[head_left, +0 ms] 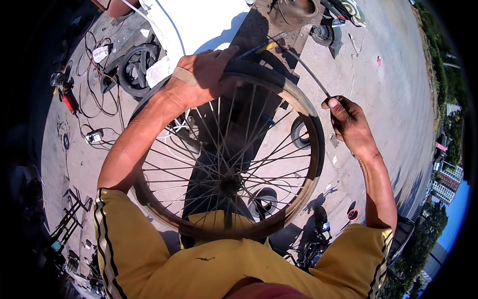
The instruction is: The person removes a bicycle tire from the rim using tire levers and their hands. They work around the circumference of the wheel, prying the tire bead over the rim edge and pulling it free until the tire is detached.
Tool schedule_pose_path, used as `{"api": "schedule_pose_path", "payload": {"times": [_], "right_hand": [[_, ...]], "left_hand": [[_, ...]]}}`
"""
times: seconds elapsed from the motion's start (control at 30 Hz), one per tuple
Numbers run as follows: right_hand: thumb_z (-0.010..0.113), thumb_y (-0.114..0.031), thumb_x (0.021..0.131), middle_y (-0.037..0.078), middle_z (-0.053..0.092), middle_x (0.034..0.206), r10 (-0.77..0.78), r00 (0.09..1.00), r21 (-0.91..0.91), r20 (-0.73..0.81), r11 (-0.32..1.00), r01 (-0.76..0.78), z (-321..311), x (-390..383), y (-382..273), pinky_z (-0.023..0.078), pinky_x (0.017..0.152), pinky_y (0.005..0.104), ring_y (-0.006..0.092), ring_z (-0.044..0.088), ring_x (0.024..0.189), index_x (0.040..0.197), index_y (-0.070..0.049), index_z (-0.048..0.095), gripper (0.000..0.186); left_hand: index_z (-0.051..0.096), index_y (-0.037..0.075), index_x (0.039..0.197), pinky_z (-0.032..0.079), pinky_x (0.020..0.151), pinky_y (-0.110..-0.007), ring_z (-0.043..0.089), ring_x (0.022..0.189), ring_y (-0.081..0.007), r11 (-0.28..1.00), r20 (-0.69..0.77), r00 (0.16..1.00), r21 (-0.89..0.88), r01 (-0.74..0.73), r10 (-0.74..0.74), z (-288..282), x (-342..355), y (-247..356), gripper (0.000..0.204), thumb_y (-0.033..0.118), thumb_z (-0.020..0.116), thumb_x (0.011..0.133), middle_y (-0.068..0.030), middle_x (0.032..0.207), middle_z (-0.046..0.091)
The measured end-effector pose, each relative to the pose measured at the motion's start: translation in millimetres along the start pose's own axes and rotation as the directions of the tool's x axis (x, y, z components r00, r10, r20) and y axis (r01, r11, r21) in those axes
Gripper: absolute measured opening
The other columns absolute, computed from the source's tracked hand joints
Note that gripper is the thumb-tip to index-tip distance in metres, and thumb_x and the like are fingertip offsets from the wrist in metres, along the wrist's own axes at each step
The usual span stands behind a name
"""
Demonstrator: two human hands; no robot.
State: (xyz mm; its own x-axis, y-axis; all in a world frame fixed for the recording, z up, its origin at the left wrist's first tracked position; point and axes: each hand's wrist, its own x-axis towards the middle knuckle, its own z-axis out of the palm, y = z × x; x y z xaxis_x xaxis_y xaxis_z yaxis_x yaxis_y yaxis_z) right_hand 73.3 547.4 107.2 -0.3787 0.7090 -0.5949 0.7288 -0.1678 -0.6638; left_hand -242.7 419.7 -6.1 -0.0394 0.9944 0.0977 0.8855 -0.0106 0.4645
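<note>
A spoked bicycle wheel [313, 154] with a dark hub [230, 185] stands in front of my chest. My left hand [205, 72], a tan band around its wrist, grips the top of the wheel, its fingertips partly hidden. Out beyond the rim's right side, my right hand [348, 122] is closed on a thin metal rod [308, 70], thumb on top. The rod runs up and left toward a yellow-and-dark tool [270, 46] behind the wheel's top.
A white board [194, 22] and a rusty metal container [291, 12] lie ahead. Left are coiled tubes [139, 70], cables, a red power tool [68, 99] and metal frames [69, 219]. A small tire [300, 133] lies behind the spokes. Trees [423, 239] and buildings line the right edge.
</note>
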Motion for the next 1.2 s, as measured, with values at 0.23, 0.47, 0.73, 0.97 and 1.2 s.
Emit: {"api": "schedule_pose_path", "payload": {"times": [0.23,0.47,0.73,0.97,1.2], "right_hand": [[0.062,-0.035,0.106,-0.007,0.039,0.067,0.114,0.987,0.159,0.114,0.979,-0.131,-19,-25,-30,0.022,0.043,0.022,0.0025,0.03,0.05,0.119,-0.003,0.068,0.036],[0.045,-0.036,0.112,-0.002,0.048,0.068,-0.592,0.438,-0.013,-0.677,0.604,0.797,-43,-6,-73,0.029,0.051,0.0239,0.0068,0.039,0.056,0.101,-0.004,0.066,0.04],[0.053,-0.036,0.11,-0.007,0.04,0.059,-0.275,0.847,-0.011,-0.456,0.953,0.304,-15,-4,-91,0.027,0.046,0.0265,0.0059,0.032,0.049,0.094,-0.01,0.066,0.033],[0.05,-0.038,0.111,-0.006,0.045,0.061,-0.165,0.979,-0.17,0.121,0.968,0.185,0,6,-19,0.03,0.044,0.0257,0.0044,0.037,0.049,0.08,-0.011,0.057,0.042],[0.054,-0.035,0.109,-0.005,0.035,0.064,0.02,1.0,-0.046,-0.003,0.999,-0.02,-10,6,-45,0.029,0.047,0.0254,0.0068,0.031,0.052,0.107,-0.002,0.067,0.036]], "left_hand": [[0.064,0.004,0.112,0.058,0.078,-0.043,0.071,0.096,-0.0311,0.991,-0.143,0.984,0.102,-0.092,0.106,28,-6,-11,0.043,0.038,0.076,0.089,-0.0122,0.098,0.07],[0.066,0.004,0.115,0.058,0.071,-0.04,0.071,0.082,-0.0318,0.983,-0.212,0.96,0.085,-0.166,0.18,32,-7,-13,0.038,0.03,0.077,0.089,-0.0123,0.094,0.071],[0.068,0.005,0.107,0.058,0.072,-0.041,0.072,0.087,-0.0289,0.981,-0.259,0.949,0.119,-0.154,0.18,34,-9,-14,0.039,0.038,0.077,0.087,-0.0107,0.093,0.071],[0.066,0.005,0.114,0.058,0.079,-0.043,0.072,0.092,-0.0316,0.984,-0.204,0.965,0.102,-0.144,0.162,35,-6,-12,0.043,0.04,0.075,0.089,-0.0122,0.097,0.071],[0.059,0.004,0.136,0.057,0.089,-0.044,0.07,0.103,-0.0349,0.993,0.0,0.993,0.011,-0.115,0.115,6,6,-2,0.063,0.042,0.076,0.088,-0.0154,0.117,0.069]]}}
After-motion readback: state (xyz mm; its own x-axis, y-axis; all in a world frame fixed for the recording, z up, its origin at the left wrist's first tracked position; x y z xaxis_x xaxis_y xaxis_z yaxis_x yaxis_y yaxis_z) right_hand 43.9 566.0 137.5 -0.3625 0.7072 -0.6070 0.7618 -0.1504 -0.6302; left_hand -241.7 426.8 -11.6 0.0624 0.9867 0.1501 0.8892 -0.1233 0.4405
